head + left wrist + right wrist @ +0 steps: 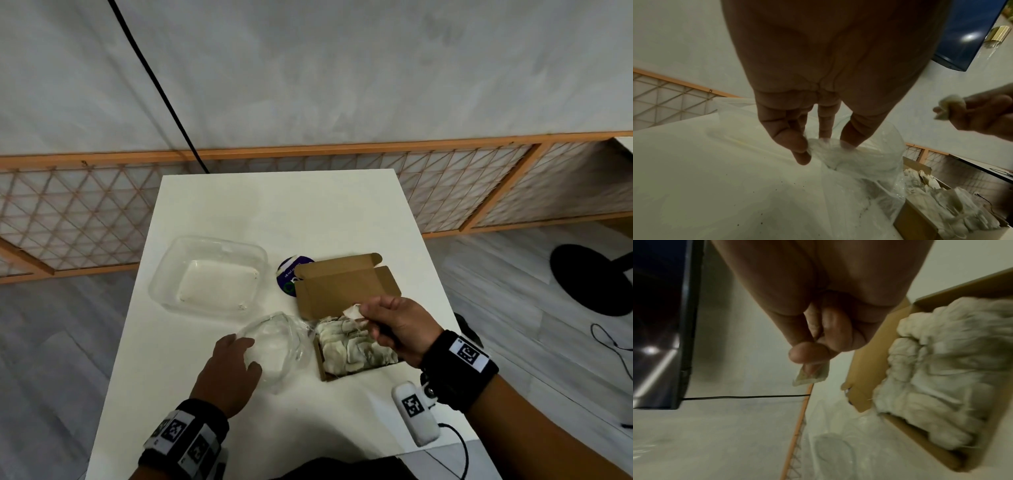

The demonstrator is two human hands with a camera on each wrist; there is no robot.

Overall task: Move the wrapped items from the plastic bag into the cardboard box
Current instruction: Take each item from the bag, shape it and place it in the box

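— Wrapped items, pale crumpled paper-covered bundles (354, 346), fill the open brown cardboard box (342, 286) at lower centre of the head view. See them?

— Yes, packed side by side inside it, with the lid flap standing open behind. The right hand (397, 325) hovers over the box's upper edge, thumb and forefinger pinching one small whitish wrapped piece (351, 311).

— And the crumpled clear plastic bag (279, 346)?

— Lying on the white table (274, 212), touching the box's left side. The left hand (229, 370) has its fingertips (801, 146) gathering a fold of the film, thumb against fingers, gripping the bag's edge. Whether anything is inside the bag, I cannot tell.

— What else is on the table?

— A clear rectangular plastic tray (209, 274) at centre left, a round dark blue lid (291, 274) partly tucked behind the box flap, and a small white device with a black-and-white marker (414, 413) at lower right. Both wrists wear black bands with markers.
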